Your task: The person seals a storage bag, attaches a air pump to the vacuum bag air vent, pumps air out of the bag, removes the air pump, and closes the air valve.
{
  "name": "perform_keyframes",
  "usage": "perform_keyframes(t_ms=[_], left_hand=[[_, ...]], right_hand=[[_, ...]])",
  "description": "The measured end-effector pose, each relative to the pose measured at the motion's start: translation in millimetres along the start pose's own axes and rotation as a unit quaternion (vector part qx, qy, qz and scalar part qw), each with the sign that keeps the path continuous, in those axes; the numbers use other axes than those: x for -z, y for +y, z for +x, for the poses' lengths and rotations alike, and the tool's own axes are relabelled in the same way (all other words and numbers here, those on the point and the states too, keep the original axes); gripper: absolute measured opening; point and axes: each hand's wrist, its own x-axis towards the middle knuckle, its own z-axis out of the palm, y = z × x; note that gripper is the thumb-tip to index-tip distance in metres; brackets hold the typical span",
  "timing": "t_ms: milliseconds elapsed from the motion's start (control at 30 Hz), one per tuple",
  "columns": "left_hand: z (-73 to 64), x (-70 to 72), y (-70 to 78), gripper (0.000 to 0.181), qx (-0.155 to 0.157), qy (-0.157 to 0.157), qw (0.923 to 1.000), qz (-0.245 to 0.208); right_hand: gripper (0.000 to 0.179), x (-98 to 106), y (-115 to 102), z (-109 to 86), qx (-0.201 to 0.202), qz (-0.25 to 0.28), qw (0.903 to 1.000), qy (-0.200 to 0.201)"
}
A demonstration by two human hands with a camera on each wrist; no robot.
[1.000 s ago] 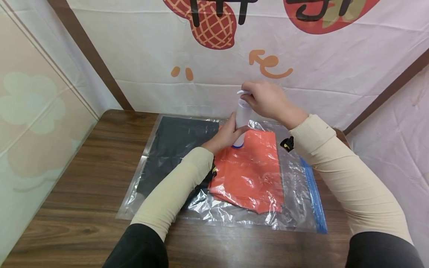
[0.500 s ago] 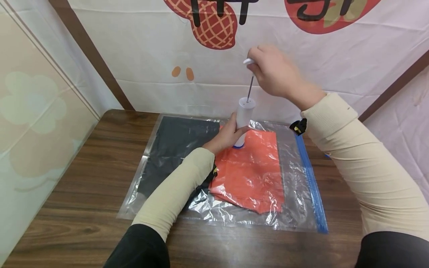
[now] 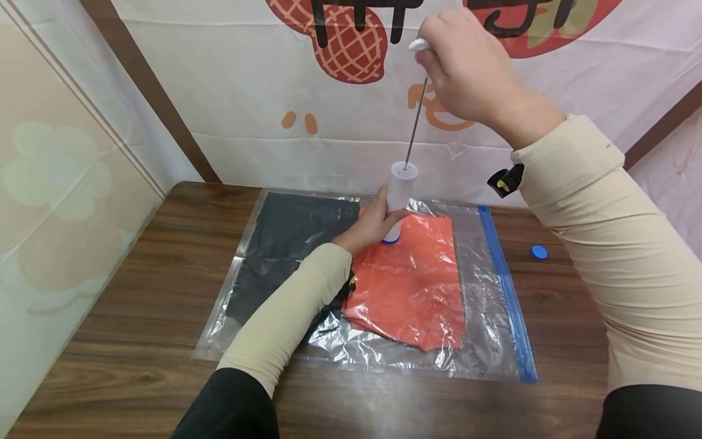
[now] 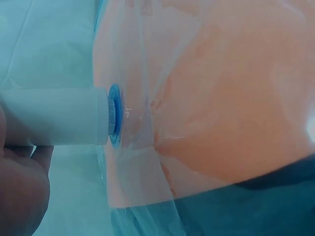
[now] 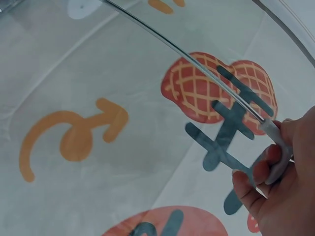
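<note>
A white hand pump (image 3: 401, 185) stands on the blue valve (image 4: 115, 115) of a clear vacuum storage bag (image 3: 482, 329). My left hand (image 3: 371, 222) grips the pump's barrel low down, fingers and thumb around it. High above, my right hand (image 3: 466, 70) holds the white pump handle (image 3: 419, 44), its fingers curled over it. The thin metal rod (image 3: 418, 122) runs long and bare between handle and barrel, tilted slightly right. Inside the bag lie folded orange cloth (image 3: 406, 286) and folded black cloth (image 3: 298, 235), side by side. In the right wrist view the handle (image 5: 280, 152) sits between fingers and palm.
A round blue cap (image 3: 539, 252) lies on the wooden table (image 3: 120, 329), right of the bag's blue zip edge (image 3: 507, 292). A printed white cloth backdrop (image 3: 230, 79) hangs right behind the table's far edge.
My right hand has risen and shifted right, pulling the handle up and drawing the rod out of the barrel. The blue cap has come fully into view. My left hand stays on the barrel.
</note>
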Motion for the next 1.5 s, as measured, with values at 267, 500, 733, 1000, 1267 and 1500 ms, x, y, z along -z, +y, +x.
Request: perform_keyframes(t_ms=[267, 500, 733, 1000, 1267, 1500], left_hand=[[0.2, -0.9, -1.5, 0.073, 0.008, 0.003, 1.0, 0.0], [-1.7, -1.4, -1.1, 0.073, -0.01, 0.009, 0.9999, -0.004], [-2.5, -1.1, 1.5, 0.073, -0.014, 0.014, 0.9998, 0.0], [-5.1, -2.4, -0.6, 0.071, -0.007, 0.018, 0.9998, -0.002], [-8.3, -5.1, -5.9, 0.072, -0.025, 0.022, 0.9994, -0.004], [-7.5, -3.4, -3.1, 0.074, -0.032, 0.02, 0.9992, -0.008]], right_hand=[[0.032, 8.5, -0.3, 3.3, 0.013, 0.006, 0.9998, 0.011], [0.032, 3.6, -1.1, 2.0, 0.004, 0.014, 0.9999, -0.003], [0.024, -20.5, 2.3, -9.8, 0.031, 0.005, 0.9987, -0.04], [0.018, -55.4, 1.9, -24.6, 0.031, -0.003, 0.9933, -0.112], [0.015, -84.5, 0.1, -37.7, 0.047, -0.006, 0.9883, -0.145], [0.014, -97.7, -0.4, -43.8, 0.05, -0.028, 0.9855, -0.159]])
